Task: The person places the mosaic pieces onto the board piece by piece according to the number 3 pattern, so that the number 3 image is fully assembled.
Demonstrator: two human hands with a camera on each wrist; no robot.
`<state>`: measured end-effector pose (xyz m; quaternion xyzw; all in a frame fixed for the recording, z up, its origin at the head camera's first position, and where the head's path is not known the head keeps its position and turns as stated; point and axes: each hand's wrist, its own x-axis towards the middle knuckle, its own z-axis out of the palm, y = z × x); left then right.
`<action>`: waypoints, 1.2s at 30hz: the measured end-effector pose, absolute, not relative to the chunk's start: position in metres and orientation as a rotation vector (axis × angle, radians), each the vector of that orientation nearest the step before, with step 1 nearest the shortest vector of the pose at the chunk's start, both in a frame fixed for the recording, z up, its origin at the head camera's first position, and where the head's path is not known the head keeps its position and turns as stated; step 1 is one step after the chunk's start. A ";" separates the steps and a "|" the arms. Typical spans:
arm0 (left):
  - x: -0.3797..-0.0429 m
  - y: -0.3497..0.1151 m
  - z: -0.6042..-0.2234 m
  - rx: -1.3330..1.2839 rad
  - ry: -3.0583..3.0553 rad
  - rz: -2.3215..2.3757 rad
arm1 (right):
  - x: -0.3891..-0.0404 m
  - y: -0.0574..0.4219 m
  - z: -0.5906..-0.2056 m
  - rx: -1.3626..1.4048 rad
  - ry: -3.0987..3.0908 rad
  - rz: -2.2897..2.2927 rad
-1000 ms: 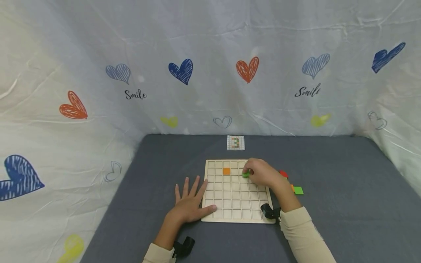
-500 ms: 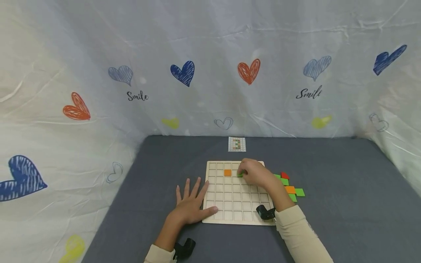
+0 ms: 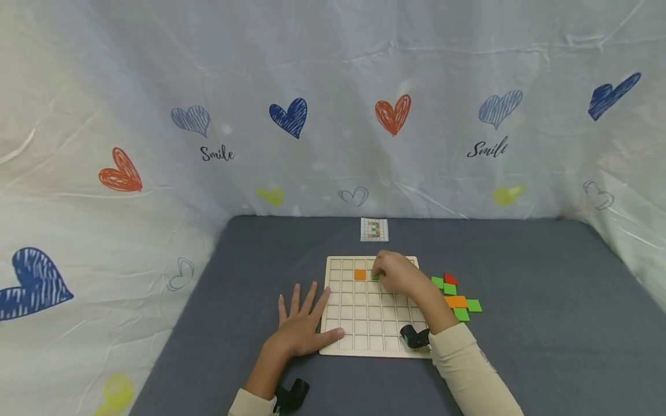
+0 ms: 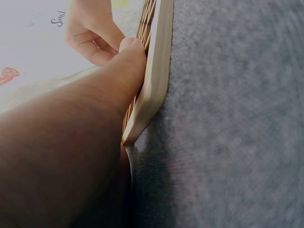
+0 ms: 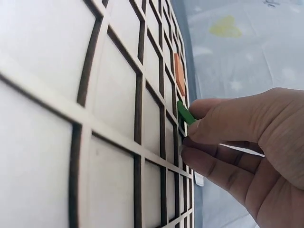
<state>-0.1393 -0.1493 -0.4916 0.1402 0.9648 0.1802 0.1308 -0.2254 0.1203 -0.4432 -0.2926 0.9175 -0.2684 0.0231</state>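
Observation:
A wooden grid board (image 3: 360,312) lies on the table, with an orange square tile (image 3: 359,274) set in a cell of its second row. My right hand (image 3: 398,273) pinches a green tile (image 5: 185,113) between thumb and fingers. In the right wrist view that tile is tilted, one edge at a cell just beside the orange tile. Spread flat, my left hand (image 3: 299,330) rests at the board's left side, its thumb lying on the lower left corner. The left wrist view shows that thumb (image 4: 130,61) over the board's edge.
Right of the board lie several loose tiles: green ones (image 3: 473,305), orange ones (image 3: 456,301) and a red piece (image 3: 450,279). A small printed card (image 3: 374,229) with a coloured grid pattern lies behind the board. A hanging cloth (image 3: 333,144) with hearts closes off the back.
My right hand has moved left across the board with the green tile, up to the cell near the orange tile. More loose tiles show beside my right forearm. My left hand stays put.

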 end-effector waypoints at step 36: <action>-0.138 -0.150 -0.493 0.456 2.832 0.563 | -0.182 0.117 -0.444 -0.886 2.846 -0.660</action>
